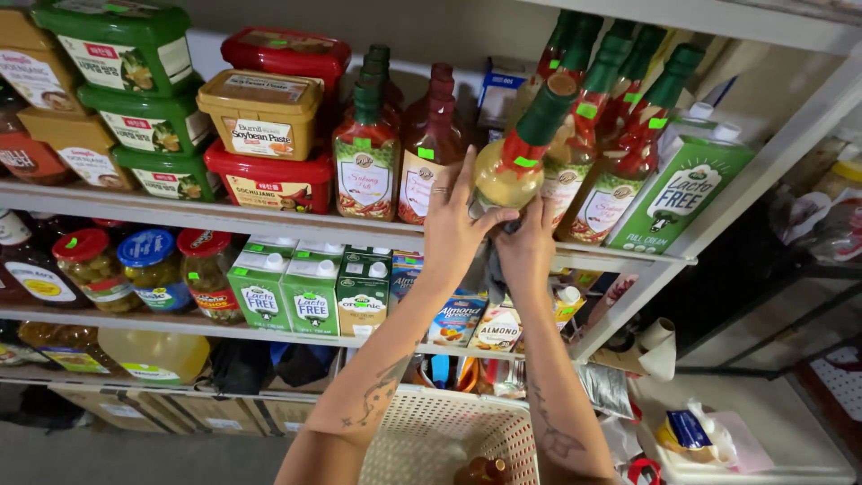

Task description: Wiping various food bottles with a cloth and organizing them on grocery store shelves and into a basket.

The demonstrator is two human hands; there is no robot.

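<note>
2 hands (pixel 489 235) around 1 tilted green-capped bottle (pixel 519 158) on shelf (pixel 224 216)

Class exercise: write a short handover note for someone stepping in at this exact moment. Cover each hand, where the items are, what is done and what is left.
Left hand: wrapped round the tilted green-capped glass bottle of yellowish sauce.
Right hand: supporting that bottle from below.
Items: the bottle leans at the front edge of the white metal shelf, beside upright green-capped bottles. The white plastic basket sits below, holding a dark bottle.
Done: bottle gripped.
Left: bottle not yet upright or clear of the shelf.
</note>
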